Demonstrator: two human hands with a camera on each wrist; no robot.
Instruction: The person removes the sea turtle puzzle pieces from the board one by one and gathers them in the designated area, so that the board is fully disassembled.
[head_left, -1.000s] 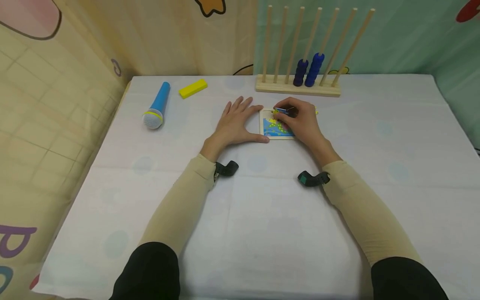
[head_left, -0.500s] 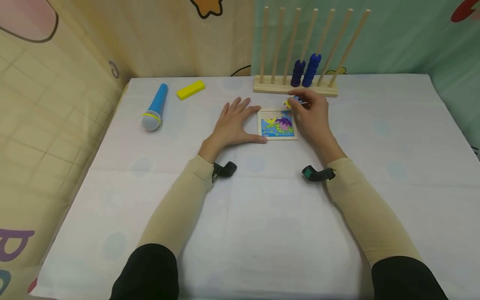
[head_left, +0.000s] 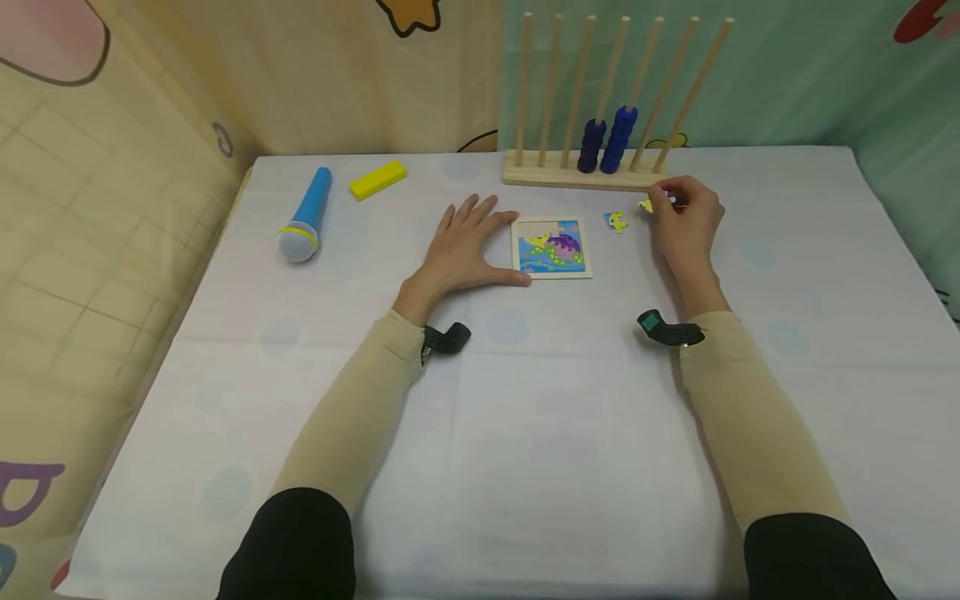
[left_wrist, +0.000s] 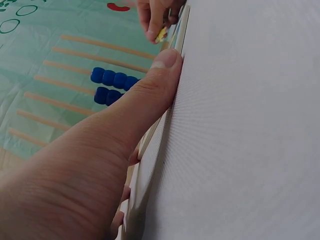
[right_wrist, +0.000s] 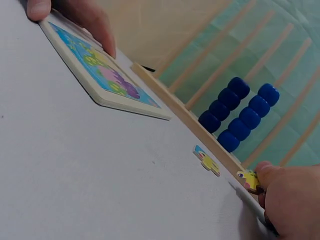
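We count one puzzle board; from above it looks longer left to right, in line with the one abacus behind it, whose seven rods carry two bead stacks. The left hand spreads its fingers wide at the board's left side, thumb and forefinger at its corners. One loose piece lies just right of the board. Farther right, the right hand pinches at least one yellow piece, its eyed end pointing toward the board; we cannot tell whether it holds more. Left of the board lie one microphone and one yellow block.
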